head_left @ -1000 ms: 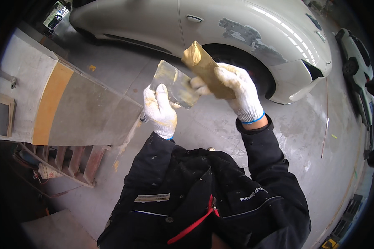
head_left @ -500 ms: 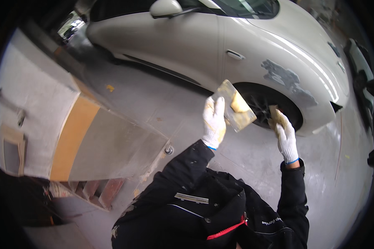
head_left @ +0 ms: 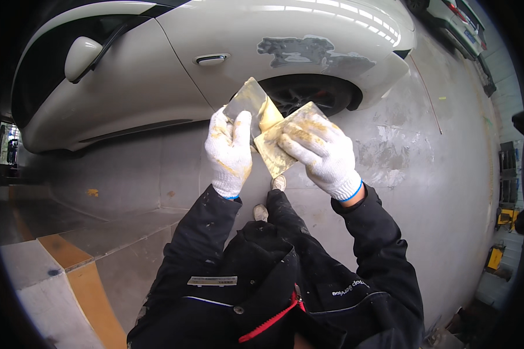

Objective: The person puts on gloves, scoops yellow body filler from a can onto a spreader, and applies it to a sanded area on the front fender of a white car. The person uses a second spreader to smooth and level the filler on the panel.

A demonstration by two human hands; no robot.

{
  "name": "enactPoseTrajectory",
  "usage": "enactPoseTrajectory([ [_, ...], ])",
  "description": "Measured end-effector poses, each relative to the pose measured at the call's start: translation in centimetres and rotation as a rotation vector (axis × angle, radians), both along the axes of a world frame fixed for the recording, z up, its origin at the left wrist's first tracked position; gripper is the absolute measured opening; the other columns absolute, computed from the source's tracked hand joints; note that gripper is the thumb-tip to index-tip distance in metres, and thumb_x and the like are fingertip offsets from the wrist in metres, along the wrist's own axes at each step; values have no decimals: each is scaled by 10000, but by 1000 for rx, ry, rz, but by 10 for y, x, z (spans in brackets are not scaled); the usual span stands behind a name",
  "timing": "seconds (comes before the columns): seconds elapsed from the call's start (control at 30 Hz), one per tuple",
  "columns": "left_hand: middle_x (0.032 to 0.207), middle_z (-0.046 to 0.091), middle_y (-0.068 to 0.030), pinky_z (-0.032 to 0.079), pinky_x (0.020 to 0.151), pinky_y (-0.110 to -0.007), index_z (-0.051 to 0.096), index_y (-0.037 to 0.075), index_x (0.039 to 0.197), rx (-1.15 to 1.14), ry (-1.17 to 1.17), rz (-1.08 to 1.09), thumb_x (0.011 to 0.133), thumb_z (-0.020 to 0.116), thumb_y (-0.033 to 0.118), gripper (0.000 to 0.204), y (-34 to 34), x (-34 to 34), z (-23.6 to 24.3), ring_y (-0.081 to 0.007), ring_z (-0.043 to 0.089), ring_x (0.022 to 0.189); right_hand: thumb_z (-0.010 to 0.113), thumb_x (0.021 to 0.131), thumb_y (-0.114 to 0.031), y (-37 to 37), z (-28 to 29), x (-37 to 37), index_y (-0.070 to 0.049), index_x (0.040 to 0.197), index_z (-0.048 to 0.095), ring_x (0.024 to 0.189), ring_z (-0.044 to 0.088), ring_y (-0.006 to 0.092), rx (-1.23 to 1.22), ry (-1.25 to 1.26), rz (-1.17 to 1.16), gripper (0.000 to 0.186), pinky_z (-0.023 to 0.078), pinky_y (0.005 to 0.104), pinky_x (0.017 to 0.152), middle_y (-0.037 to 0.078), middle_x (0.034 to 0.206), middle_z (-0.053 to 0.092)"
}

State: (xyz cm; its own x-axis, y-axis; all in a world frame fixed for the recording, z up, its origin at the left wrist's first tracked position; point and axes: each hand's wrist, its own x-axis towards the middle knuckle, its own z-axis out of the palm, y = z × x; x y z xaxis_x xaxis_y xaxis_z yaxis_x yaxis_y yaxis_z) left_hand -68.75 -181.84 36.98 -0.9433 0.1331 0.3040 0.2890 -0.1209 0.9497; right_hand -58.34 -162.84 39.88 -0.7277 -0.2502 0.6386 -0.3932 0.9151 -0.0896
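My left hand (head_left: 229,151), in a stained white knit glove, grips a flat grey spreader (head_left: 245,95) with a lump of yellowish putty (head_left: 269,116) on it. My right hand (head_left: 327,156), gloved alike, is closed on a second square putty-smeared spreader (head_left: 269,157), whose upper edge meets the first at the putty. Both are held over my legs, in front of the pale car's front wheel (head_left: 308,91). An irregular grey patch (head_left: 297,51) marks the fender above that wheel.
The car body (head_left: 134,81) stretches across the top. A step-edged bench (head_left: 78,291) with an orange strip stands at lower left. Another white car (head_left: 451,23) is at upper right. Yellow equipment (head_left: 495,257) lines the right side. My shoes (head_left: 260,212) rest on the grey floor.
My view has turned to face the car more squarely, and the bench has dropped lower left. The two spreaders, apart half a second ago, have come together at the putty.
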Motion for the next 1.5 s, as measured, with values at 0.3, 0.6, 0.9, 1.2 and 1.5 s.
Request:
enactPoseTrajectory([
  [0.3, 1120, 699, -86, 571, 805, -271, 606, -27, 1278, 108, -75, 134, 1141, 559, 184, 256, 89, -148, -30, -115, 695, 955, 625, 1051, -23, 126, -148, -115, -4, 1327, 658, 1114, 736, 203, -1892, -515, -32, 279, 593, 364, 989, 85, 1234, 755],
  [0.6, 1195, 692, -99, 545, 929, -285, 594, -49, 1317, -49, -268, 107, 1130, 566, 124, 257, 93, -232, -172, -118, 663, 1063, 723, 862, -4, 225, -267, -312, -115, 1223, 766, 979, 737, 304, -431, 147, -302, 380, 595, 379, 871, 76, 1055, 759],
  [0.9, 1184, 689, -90, 546, 941, -285, 588, -43, 1306, -129, -431, 63, 1116, 575, 97, 236, 48, -287, -272, -118, 670, 1052, 700, 802, -202, 211, -308, -463, -197, 1232, 797, 1149, 704, 291, 147, 329, -335, 440, 605, 453, 946, 29, 1260, 729],
  [1.2, 1179, 686, -98, 548, 929, -300, 593, -46, 1297, -205, -514, 33, 1116, 564, 109, 240, 7, -327, -325, -131, 668, 1046, 688, 783, -196, 190, -374, -496, -186, 1223, 811, 1159, 700, 284, 191, 342, -349, 456, 582, 459, 1048, 56, 1229, 733],
  [1.5, 1170, 680, -66, 533, 927, -295, 616, -40, 1286, -247, -569, -39, 1109, 546, 143, 264, 5, -339, -353, -116, 646, 1038, 731, 746, -189, 199, -351, -497, -185, 1135, 834, 1041, 710, 255, 219, 456, -447, 402, 596, 442, 867, -12, 1106, 735],
])
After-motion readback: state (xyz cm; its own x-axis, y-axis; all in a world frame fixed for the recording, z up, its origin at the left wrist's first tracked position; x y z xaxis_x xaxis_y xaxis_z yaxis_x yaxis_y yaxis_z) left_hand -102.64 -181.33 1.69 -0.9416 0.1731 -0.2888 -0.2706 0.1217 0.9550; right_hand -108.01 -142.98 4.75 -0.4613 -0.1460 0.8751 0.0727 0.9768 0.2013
